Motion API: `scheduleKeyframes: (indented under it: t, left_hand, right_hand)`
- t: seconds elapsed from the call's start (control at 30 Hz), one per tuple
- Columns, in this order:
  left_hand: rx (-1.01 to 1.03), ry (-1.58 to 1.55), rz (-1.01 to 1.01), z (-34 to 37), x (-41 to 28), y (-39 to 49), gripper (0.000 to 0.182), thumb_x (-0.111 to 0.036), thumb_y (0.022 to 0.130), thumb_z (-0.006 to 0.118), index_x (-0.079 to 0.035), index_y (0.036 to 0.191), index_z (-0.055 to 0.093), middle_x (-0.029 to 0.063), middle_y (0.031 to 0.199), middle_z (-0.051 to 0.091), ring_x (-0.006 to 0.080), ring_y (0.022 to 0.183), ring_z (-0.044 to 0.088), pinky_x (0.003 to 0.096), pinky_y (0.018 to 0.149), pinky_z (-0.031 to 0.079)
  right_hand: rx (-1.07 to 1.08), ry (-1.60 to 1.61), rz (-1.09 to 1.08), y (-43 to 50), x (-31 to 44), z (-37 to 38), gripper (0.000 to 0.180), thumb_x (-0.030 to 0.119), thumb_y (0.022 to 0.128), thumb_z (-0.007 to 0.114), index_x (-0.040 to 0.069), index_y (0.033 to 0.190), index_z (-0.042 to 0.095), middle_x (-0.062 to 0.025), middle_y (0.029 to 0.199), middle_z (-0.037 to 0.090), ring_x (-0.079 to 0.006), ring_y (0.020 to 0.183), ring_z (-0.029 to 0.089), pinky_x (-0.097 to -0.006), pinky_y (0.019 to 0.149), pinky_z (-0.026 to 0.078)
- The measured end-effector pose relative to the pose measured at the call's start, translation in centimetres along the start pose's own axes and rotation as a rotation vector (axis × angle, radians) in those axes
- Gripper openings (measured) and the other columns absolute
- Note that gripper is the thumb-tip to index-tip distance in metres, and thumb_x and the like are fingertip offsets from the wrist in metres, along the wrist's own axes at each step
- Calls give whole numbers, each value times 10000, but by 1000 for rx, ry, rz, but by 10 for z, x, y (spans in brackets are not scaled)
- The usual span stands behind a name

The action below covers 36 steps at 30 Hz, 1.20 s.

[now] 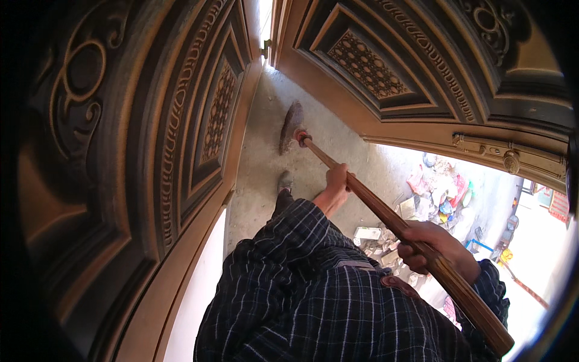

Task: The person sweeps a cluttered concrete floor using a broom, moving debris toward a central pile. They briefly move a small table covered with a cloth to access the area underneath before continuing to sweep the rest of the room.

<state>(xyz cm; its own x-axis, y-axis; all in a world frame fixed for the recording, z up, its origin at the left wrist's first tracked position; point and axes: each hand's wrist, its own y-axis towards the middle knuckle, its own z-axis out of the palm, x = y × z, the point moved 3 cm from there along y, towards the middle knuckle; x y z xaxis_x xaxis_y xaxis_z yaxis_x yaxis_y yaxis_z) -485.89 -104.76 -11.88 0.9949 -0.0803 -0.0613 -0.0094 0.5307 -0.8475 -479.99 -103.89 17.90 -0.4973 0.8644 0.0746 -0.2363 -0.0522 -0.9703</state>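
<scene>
Both my hands grip the long brown handle (377, 206) of a broom, which slants from the lower right up to the floor ahead. My left hand (338, 180) is wrapped around its middle, farther down towards the head. Higher on the handle, near my body, my right hand (432, 249) closes around it. The dark bristle head (291, 124) is at the concrete floor (267, 167) between two door leaves, with a reddish collar (302, 135) where the handle joins. Beneath my left arm, one shoe (285, 181) shows on the floor.
Carved dark and gold doors stand close at left (215, 117) and right (371, 68); the right one carries an ornate handle (511, 160). A heap of mixed rubbish (445, 190) lies beyond it. Broken rubble (384, 251) and a white box (367, 233) are beside my right side.
</scene>
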Motion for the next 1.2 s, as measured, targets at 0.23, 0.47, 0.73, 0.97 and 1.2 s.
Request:
scheduleKeyframes:
  t: [0.23,0.47,0.73,0.97,1.2]
  left_hand:
    - [-50,248,252,-5,-48,19,111,-123,733,486,-46,670,437,64,529,466,175,384,450,311,329,331]
    - [-125,551,288,-44,-1,68,175,-133,713,505,9,613,483,105,518,496,212,368,474,329,290,319]
    - [-135,800,392,-50,24,79,195,-114,712,506,74,685,463,188,628,520,270,480,518,396,397,395]
    - [-105,667,238,-77,10,44,169,-124,734,509,21,663,458,95,524,465,184,348,415,323,299,293]
    - [-215,588,141,-129,125,-5,213,-125,702,524,55,787,450,136,614,515,225,454,520,349,329,395]
  right_hand:
    - [205,266,10,36,-7,-25,316,211,873,435,80,1154,370,-11,690,413,-49,481,388,-171,385,311]
    - [136,359,132,69,-49,-54,365,258,875,436,116,1206,383,10,631,395,-45,449,371,-179,360,288]
    - [343,684,87,54,-85,-65,397,268,904,374,128,1269,305,26,606,334,-42,424,343,-189,334,305]
    - [264,307,79,106,-120,-78,405,294,864,451,135,1223,351,14,630,387,-54,447,362,-203,365,301]
    - [144,259,80,49,-194,-125,402,247,883,443,16,1197,345,25,586,343,-31,409,346,-257,530,468]
